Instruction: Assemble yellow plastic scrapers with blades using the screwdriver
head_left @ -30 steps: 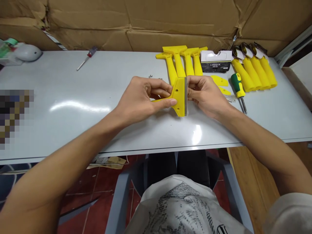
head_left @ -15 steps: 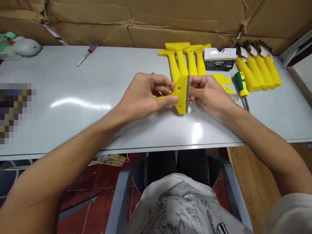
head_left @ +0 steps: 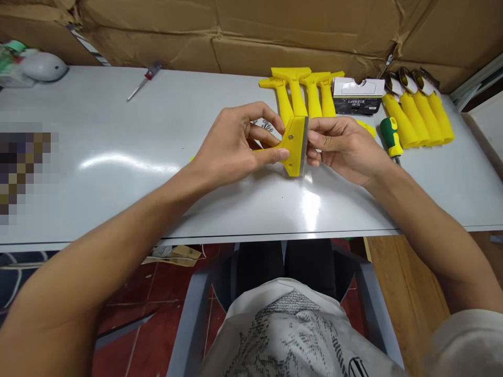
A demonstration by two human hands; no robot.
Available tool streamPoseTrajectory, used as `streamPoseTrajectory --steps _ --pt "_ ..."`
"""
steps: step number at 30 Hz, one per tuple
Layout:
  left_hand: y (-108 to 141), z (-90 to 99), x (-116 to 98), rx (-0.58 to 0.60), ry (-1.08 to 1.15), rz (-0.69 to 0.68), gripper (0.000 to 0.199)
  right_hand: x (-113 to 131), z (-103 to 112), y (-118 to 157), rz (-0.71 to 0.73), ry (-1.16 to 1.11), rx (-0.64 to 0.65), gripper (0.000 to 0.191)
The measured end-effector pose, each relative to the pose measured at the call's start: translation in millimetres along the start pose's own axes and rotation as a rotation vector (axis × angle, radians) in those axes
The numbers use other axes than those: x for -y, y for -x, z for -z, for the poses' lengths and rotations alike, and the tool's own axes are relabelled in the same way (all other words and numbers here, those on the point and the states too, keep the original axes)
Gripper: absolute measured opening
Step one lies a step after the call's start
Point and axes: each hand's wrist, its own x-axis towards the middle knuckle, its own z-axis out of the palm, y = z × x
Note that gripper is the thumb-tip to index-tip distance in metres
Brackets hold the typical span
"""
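My left hand (head_left: 236, 144) is closed around the neck of a yellow scraper (head_left: 295, 152), its thumb pressed on the head. A grey metal blade (head_left: 304, 144) runs along the scraper's right edge, upright in view. My right hand (head_left: 340, 146) pinches that blade's edge between thumb and fingers. Two holes show in the yellow head, and a small metallic piece sits in the upper one. Behind my left fingers, small metal nuts or screws (head_left: 267, 125) lie on the table, partly hidden.
Several yellow scraper handles (head_left: 296, 94) lie at the back beside a black-and-white box (head_left: 358, 97). Further right are several yellow scrapers with covered heads (head_left: 416, 115) and a green-yellow screwdriver (head_left: 389, 133). Another screwdriver (head_left: 145, 79) rests at the back left of the white table (head_left: 129, 204).
The upper hole of the scraper head was dark before and now shows a metallic piece. My right fingers have shifted slightly along the blade. The view has moved a little.
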Motion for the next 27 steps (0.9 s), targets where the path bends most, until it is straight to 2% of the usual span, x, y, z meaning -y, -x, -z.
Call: streamPoseTrajectory --steps 4,7,10,13,14,16,21,24,27 --pt "-3 1.0 0 -0.025 0.02 -0.089 0.056 6 7 3 0.005 0.084 0.003 0.043" --pt "-9 10.3 3 -0.066 0.03 -0.123 0.063 6 16 2 0.089 0.264 -0.082 0.039" --pt "-15 28.3 3 -0.141 0.045 -0.147 0.071 1 23 0 0.242 0.568 -0.171 0.027" --pt "-18 44.4 0 -0.243 0.028 -0.151 0.068 -5 26 1 0.309 0.968 -0.107 0.006" --pt "-19 47.3 -1 -0.27 0.005 -0.137 0.067 -6 25 2 0.309 1.09 -0.073 0.005" --pt "-19 48.8 -3 -0.299 -0.043 -0.092 0.069 -9 21 3 0.315 1.286 -0.053 0.016" --pt "-21 42.4 2 -0.362 -0.041 0.055 0.081 -21 -9 -13 0.42 1.621 -0.148 0.031" --pt "-25 45.0 8 -0.363 -0.002 0.106 0.081 -30 -26 -34 0.388 1.733 -0.093 0.04" --pt "-28 50.1 12 -0.367 0.027 0.106 0.084 -36 -31 -46 0.33 1.749 -0.068 0.041"
